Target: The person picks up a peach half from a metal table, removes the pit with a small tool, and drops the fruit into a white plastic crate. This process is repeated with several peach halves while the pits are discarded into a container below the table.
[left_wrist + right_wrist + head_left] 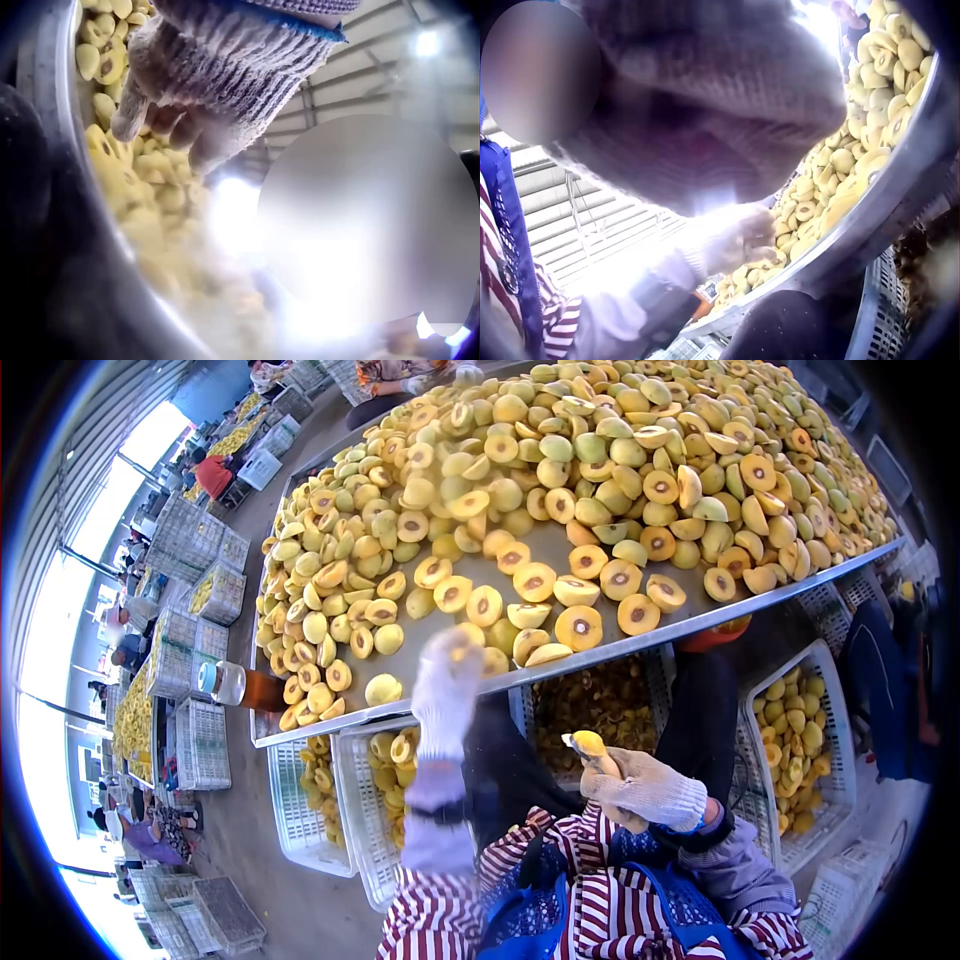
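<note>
A wide heap of halved yellow peaches (620,450), several with brown pits showing, covers a metal-rimmed table (800,587). My gloved left hand (445,685) reaches across the near rim, blurred, with its fingertips right at the front halves. In the left wrist view, the fingers of that left hand (202,90) point down loosely over the fruit, and no piece shows between them. Above my lap, my gloved right hand (645,790) pinches a yellow peach half (592,744), which has a dark and pale edge at its tip. The right wrist view mostly shows that glove's dark underside (712,112).
Under the table edge stands a crate (520,710) with dark brown scraps. Crates of peach halves flank my legs, at left (300,830) and right (843,770). A lidded bottle (230,685) of brown liquid is at the table's left edge. Stacked crates (203,745) and seated people lie beyond.
</note>
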Tool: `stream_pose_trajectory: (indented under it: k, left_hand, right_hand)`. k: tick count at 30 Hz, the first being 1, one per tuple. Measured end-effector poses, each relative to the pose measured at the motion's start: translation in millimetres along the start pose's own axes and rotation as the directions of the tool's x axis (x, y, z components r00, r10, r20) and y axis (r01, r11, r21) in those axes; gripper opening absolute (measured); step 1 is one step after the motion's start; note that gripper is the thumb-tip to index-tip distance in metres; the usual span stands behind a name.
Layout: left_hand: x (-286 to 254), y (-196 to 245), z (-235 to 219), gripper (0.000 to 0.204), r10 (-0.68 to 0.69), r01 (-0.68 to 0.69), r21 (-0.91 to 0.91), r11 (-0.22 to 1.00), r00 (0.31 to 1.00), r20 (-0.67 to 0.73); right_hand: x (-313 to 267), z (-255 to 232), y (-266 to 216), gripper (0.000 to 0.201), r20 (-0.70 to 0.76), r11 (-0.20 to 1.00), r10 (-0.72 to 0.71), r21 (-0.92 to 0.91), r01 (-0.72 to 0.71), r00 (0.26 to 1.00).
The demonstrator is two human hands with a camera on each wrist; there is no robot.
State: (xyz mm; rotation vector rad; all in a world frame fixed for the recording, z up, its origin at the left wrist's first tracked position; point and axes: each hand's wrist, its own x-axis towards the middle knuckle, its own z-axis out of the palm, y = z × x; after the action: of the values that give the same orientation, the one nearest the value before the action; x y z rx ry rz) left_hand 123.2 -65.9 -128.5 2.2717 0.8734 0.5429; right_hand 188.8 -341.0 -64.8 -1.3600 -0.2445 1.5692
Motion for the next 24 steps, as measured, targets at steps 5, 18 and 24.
stream_pose_trajectory:
  k: [5, 18, 24]
  left_hand:
    - [66.4, -54.3, 37.5, 0.067, -0.384, 0.321, 0.378, 0.868, 0.917, 0.103]
    - [30.9, -19.3, 22.6, 0.058, -0.219, 0.102, 0.427, 0.898, 0.947, 0.235]
    - [42.9, -23.2, 36.5, 0.062, -0.293, 0.167, 0.347, 0.923, 0.889, 0.352]
  right_hand:
    - [7.1, -0.4, 3.6, 0.023, -0.011, 1.000, 0.023, 0.003, -0.023, 1.000]
    - [22.8, 2.7, 5.6, 0.027, -0.086, 0.991, 0.017, -0.134, -0.028, 0.996]
    - [17.2, 4.5, 3.5, 0.029, -0.119, 0.983, -0.031, -0.184, 0.009, 0.992]
